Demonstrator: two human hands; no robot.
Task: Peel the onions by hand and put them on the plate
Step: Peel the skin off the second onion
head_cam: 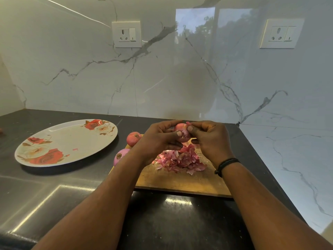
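A red onion (182, 134) is gripped between left hand (158, 139) and right hand (210, 139), half-peeled — skins (180, 160) piled beneath; the floral plate (59, 141), far left, holds none yet — two onions (133, 138) wait beside the left wrist.

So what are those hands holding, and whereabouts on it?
A small round pink-red onion. The left hand grips its left side; the right hand pinches skin at its upper right.

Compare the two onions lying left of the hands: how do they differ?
The far onion is reddish-orange with dry skin; the near onion is glossy pink-purple and looks peeled. The far one shows whole; the near one is partly hidden by the left forearm. Both lie at the cutting board's left edge, untouched.
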